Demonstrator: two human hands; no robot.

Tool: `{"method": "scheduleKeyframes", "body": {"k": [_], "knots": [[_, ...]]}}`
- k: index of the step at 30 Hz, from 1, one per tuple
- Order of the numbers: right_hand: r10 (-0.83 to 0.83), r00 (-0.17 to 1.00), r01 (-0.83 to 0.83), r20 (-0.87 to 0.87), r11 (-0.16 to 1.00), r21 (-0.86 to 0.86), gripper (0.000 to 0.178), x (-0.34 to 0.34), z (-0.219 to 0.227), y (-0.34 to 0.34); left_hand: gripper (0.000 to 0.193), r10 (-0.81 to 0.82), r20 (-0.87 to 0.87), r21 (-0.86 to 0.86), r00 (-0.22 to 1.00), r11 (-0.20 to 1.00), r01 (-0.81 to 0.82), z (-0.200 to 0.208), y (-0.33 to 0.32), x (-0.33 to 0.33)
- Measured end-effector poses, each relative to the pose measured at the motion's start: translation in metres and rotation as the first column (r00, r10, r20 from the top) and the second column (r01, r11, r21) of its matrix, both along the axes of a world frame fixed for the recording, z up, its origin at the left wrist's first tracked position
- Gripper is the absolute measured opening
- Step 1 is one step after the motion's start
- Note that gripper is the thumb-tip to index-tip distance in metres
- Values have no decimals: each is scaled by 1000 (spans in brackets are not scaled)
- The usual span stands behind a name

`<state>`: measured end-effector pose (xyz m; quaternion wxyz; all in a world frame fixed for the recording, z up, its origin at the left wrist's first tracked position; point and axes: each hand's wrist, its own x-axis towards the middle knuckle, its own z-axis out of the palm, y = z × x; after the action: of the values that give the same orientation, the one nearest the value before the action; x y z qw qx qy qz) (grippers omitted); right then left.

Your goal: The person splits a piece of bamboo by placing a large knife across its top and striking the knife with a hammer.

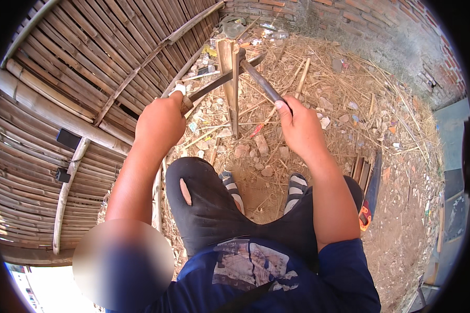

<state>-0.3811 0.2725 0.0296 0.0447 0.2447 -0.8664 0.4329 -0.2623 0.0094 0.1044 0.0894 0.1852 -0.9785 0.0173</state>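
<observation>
My left hand point(161, 121) is closed around the short wooden handle of a machete point(212, 86). Its dark blade runs up and to the right, across an upright split length of bamboo point(227, 78) that stands on the littered ground. My right hand point(301, 129) grips the dark handle of a hammer point(262, 82). The hammer head is at the bamboo's right edge, close to the machete blade near its tip; whether they touch I cannot tell. The blade appears to sit in the bamboo, but how deep is unclear.
A bamboo slat wall point(104, 62) rises on the left, with a brick wall point(371, 26) at the back. Straw, stones and rubbish cover the ground. Beside my right leg lie a handsaw point(366, 215) with an orange handle and several bamboo strips point(359, 171).
</observation>
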Motion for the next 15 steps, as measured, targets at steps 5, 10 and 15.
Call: {"method": "scheduleKeyframes", "body": {"k": [5,10,15], "knots": [[-90,996,82,-23,965,-248,36,7,20,12,20,18,-1,20,1000,1000,-17,-2,-1,5],[-111,984,59,-137,940,-337,35,6,15,11,22,30,3,2,1000,1000,-30,-5,-9,4],[-19,999,22,-46,998,63,36,-2,-13,-8,22,39,42,16,998,999,-39,1,-6,5]]}}
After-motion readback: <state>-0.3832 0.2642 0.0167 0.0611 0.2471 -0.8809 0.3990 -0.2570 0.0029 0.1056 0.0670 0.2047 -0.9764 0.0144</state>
